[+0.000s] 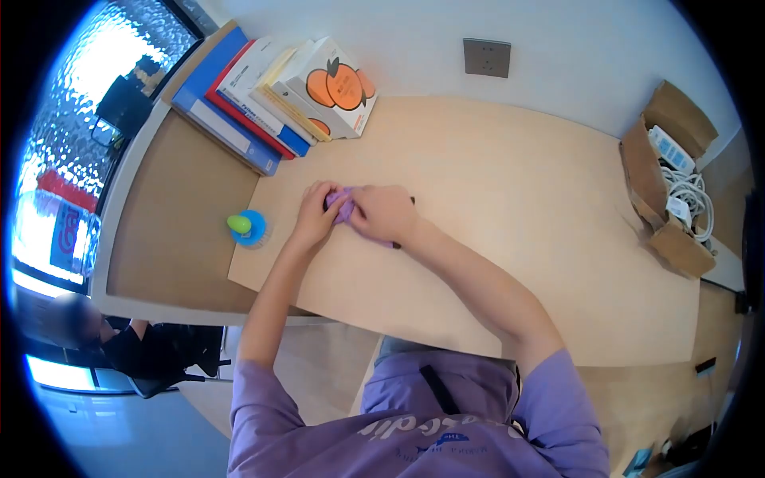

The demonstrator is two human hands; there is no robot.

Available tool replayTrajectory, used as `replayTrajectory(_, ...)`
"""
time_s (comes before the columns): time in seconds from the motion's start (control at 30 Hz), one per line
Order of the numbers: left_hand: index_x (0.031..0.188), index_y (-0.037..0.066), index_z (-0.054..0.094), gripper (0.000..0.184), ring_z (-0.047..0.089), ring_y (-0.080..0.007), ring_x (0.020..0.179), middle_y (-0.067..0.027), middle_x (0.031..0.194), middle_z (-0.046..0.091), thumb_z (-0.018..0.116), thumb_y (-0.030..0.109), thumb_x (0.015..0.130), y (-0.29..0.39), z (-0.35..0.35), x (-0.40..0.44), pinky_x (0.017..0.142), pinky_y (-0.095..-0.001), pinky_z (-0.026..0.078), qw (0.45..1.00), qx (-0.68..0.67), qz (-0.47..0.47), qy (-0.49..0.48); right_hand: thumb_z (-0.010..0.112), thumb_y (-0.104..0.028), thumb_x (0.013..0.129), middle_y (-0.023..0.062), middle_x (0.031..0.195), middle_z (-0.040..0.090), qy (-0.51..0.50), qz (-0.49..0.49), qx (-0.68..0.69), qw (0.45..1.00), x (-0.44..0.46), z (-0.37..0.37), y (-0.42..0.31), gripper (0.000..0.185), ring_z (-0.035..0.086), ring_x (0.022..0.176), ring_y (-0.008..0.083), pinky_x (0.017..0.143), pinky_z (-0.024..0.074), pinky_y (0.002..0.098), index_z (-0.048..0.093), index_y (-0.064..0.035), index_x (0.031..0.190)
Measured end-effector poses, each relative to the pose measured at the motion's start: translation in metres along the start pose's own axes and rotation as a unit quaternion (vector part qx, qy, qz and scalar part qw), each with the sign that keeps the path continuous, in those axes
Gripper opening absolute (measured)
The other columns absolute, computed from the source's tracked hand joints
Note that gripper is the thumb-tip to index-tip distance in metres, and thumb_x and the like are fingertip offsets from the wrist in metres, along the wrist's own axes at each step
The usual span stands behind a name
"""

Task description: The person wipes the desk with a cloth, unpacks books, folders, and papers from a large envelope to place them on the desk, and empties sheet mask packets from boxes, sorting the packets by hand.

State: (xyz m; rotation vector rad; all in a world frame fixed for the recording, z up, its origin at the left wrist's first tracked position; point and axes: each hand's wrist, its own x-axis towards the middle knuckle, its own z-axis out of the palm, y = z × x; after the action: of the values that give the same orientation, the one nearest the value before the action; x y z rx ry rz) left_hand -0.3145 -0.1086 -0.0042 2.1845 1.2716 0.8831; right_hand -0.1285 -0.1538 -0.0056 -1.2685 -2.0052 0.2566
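A small purple, crumpled, cloth-like item [343,209] lies on the pale wooden desk; its exact kind is hard to make out. My left hand [316,212] grips its left end, fingers bent around it. From the other side, my right hand [386,212] pinches it and covers much of it. Small dark bits stick out past the right hand, and a strip of purple shows below. To the left of both hands stands a clear bottle with a blue top and green tip [249,229].
Books and a blue binder [219,103] stand at the back left beside a white box with orange fruit [335,86]. An open cardboard box [647,179] holds cables and a power strip at the right. A wall socket [487,58] is behind. Another person [151,350] sits at lower left.
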Motion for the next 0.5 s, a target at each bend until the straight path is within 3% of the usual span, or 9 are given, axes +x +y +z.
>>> replayTrajectory(0.13, 0.105, 0.006, 0.059, 0.017, 0.052, -0.0341, 0.099, -0.0129, 0.103, 0.059, 0.063, 0.012, 0.089, 0.006, 0.047, 0.059, 0.087, -0.0412, 0.042, 0.98, 0.174, 0.081, 0.047, 0.054, -0.027, 0.081, 0.0139, 0.076, 0.068, 0.059, 0.033, -0.024, 0.997, 0.027, -0.016, 0.05, 0.025, 0.067, 0.069, 0.0341, 0.061, 0.0526, 0.0458, 0.067, -0.0082, 0.089)
replayTrajectory(0.23, 0.11, 0.007, 0.057, 0.02, 0.052, -0.0359, 0.1, -0.0141, 0.105, 0.058, 0.06, 0.014, 0.091, 0.019, 0.083, 0.093, 0.088, -0.0431, 0.042, 0.968, 0.233, 0.059, 0.077, 0.054, -0.028, 0.08, 0.0134, 0.076, 0.068, 0.057, 0.052, -0.05, 0.996, 0.045, -0.034, 0.089, 0.025, 0.067, 0.071, 0.0335, 0.062, 0.0524, 0.0452, 0.068, -0.0085, 0.087)
replayTrajectory(0.33, 0.11, 0.007, 0.057, 0.021, 0.052, -0.0351, 0.101, -0.0149, 0.105, 0.057, 0.057, 0.014, 0.091, 0.025, 0.107, 0.123, 0.089, -0.0435, 0.042, 0.955, 0.252, 0.12, 0.099, 0.054, -0.028, 0.08, 0.013, 0.076, 0.069, 0.06, 0.075, -0.065, 0.993, 0.059, -0.048, 0.119, 0.025, 0.067, 0.073, 0.0328, 0.063, 0.0522, 0.0451, 0.069, -0.0088, 0.086)
replayTrajectory(0.5, 0.111, 0.006, 0.056, 0.025, 0.051, -0.0347, 0.104, -0.0153, 0.106, 0.056, 0.056, 0.011, 0.087, 0.032, 0.129, 0.16, 0.091, -0.0433, 0.041, 0.968, 0.214, 0.098, 0.089, 0.053, -0.029, 0.081, 0.0126, 0.077, 0.069, 0.086, 0.153, -0.125, 0.977, 0.084, -0.049, 0.144, 0.026, 0.067, 0.073, 0.0321, 0.064, 0.052, 0.0459, 0.069, -0.009, 0.085)
